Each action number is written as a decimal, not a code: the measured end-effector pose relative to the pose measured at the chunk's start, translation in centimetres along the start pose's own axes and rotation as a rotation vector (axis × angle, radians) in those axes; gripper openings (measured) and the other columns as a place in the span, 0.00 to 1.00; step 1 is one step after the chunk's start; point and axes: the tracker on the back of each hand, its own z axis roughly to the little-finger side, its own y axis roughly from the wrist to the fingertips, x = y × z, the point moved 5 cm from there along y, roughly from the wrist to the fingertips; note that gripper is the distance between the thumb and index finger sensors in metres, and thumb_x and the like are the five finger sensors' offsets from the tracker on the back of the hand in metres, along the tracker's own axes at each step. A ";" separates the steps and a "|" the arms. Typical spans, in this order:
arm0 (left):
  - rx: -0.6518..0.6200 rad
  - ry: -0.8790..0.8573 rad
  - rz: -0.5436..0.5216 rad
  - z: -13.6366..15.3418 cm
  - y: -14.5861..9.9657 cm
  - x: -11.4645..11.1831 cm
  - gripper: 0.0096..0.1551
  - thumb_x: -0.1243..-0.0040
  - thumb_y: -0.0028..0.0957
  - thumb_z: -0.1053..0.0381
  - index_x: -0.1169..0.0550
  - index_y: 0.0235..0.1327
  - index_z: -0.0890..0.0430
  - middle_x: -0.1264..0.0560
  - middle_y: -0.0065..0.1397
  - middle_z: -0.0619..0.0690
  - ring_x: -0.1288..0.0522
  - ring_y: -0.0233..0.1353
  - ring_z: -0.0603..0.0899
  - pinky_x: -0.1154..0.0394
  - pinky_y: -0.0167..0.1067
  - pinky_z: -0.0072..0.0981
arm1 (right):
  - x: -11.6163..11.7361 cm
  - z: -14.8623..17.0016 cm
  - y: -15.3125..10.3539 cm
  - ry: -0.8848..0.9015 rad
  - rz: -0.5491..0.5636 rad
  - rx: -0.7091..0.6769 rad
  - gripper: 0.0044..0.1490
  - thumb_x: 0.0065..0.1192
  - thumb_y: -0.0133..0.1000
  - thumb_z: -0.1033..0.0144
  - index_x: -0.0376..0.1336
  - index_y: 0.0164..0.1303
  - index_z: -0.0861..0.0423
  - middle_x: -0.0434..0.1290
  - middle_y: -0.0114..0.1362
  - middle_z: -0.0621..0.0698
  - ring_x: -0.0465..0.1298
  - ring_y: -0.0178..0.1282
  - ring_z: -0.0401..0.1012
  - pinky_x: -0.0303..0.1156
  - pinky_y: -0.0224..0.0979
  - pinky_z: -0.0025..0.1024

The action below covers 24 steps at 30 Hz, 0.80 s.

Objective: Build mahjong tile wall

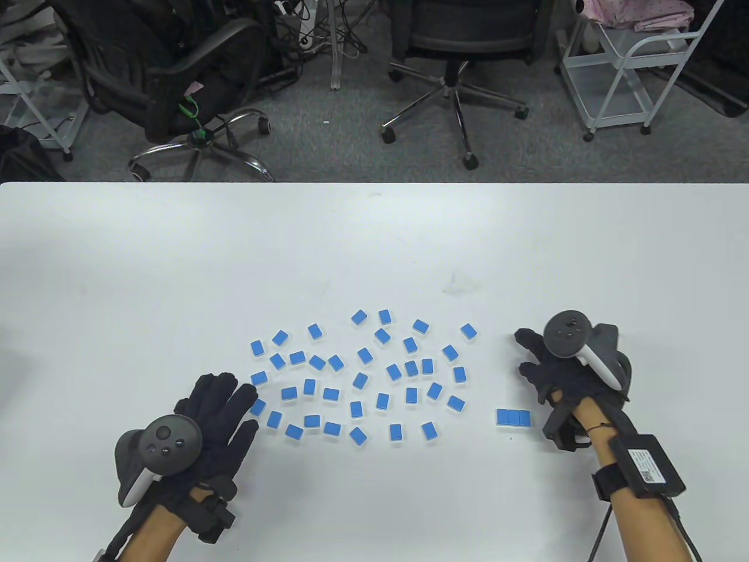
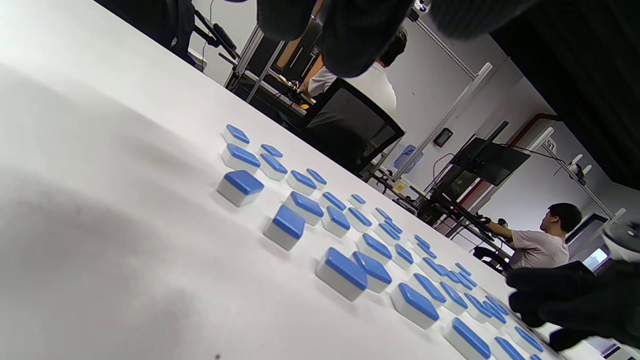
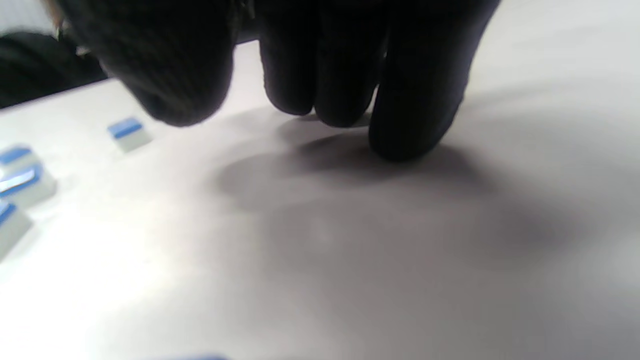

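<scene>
White surface (image 1: 374, 246) carries everything, largest first: a loose scatter of blue-backed mahjong tiles (image 1: 357, 380) lies face down across the middle-front, none stacked, probably the draw pool for the wall. Right of it, well apart from the scatter, a short row of three tiles (image 1: 514, 417) sits edge to edge, looks like the wall's start, so the task is barely begun. Left hand (image 1: 213, 418) lies flat at the scatter's left edge, fingers (image 1: 217, 391) straight and spread wide, holding nothing, tips just beside the nearest tiles; seems ready to sweep or pick. Right hand (image 1: 562, 374) sits just right of the row, fingers (image 3: 410, 115) curled down with the tips at the surface; nothing visible between them, so likely empty, though the wrist view is blurred. Next call: fetch more tiles toward the row.
</scene>
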 end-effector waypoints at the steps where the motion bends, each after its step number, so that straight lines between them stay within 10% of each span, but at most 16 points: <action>1: 0.000 0.001 -0.001 0.0 0.0 0.0 0.39 0.57 0.54 0.32 0.38 0.81 0.42 0.53 0.88 0.48 0.62 0.87 0.61 0.63 0.76 0.68 | 0.1 -1.6 0.5 -0.069 -0.004 -0.003 0.43 0.70 0.45 0.53 0.50 0.68 0.30 0.66 0.78 0.47 0.70 0.75 0.48 0.80 0.67 0.47; 13: -0.031 0.002 0.002 -0.2 0.4 0.1 0.39 0.57 0.55 0.32 0.38 0.81 0.42 0.53 0.88 0.48 0.62 0.87 0.61 0.63 0.76 0.69 | 0.7 -10.2 3.5 -0.394 0.106 -0.052 0.32 0.76 0.42 0.57 0.65 0.56 0.34 0.75 0.65 0.42 0.81 0.61 0.45 0.85 0.57 0.44; 24: -0.039 0.002 0.016 -0.3 0.4 -0.1 0.39 0.57 0.55 0.32 0.37 0.81 0.43 0.52 0.88 0.48 0.61 0.87 0.61 0.63 0.76 0.69 | -0.1 -1.0 1.0 -0.134 0.000 0.006 0.35 0.77 0.41 0.52 0.68 0.58 0.50 0.81 0.55 0.51 0.84 0.49 0.45 0.87 0.50 0.40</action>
